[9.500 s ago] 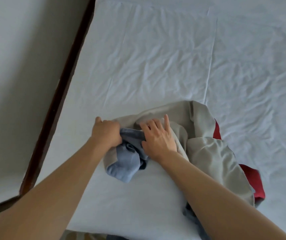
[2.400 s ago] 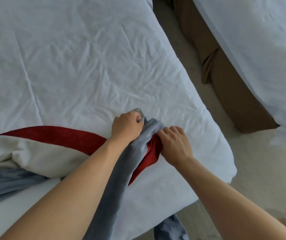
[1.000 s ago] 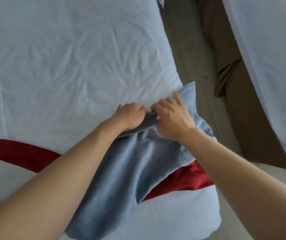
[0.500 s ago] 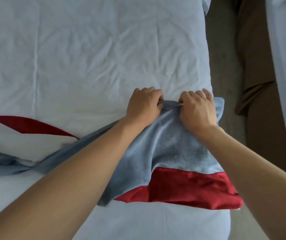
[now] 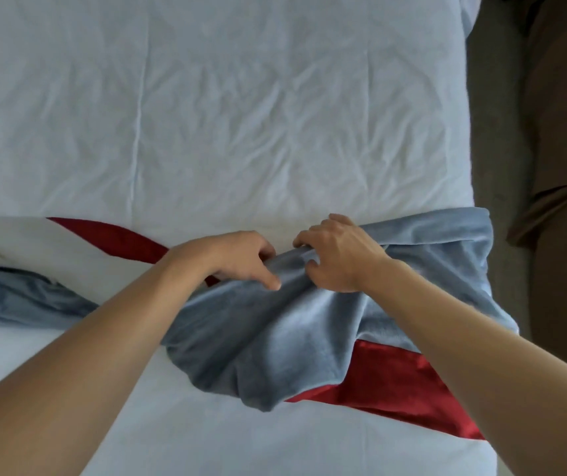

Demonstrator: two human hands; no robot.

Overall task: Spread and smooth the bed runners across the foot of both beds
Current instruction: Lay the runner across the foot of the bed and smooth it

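1 white-sheeted bed [image 5: 240, 115], brown bed skirt [image 5: 563, 218] at right edge. 1 blue-grey plush bed runner w/ red satin border [image 5: 275, 338] bunched across bed foot. 2 hands: left hand [image 5: 240, 257] & right hand [image 5: 337, 255] both pinching its raised fold.

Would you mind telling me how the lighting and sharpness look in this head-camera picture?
Head view: soft, even daylight, no glare; the white sheet shows only faint crease shadows. The left hand and right hand gripping the bed runner look slightly soft. Wide-angle bending shows along the bed's right edge.
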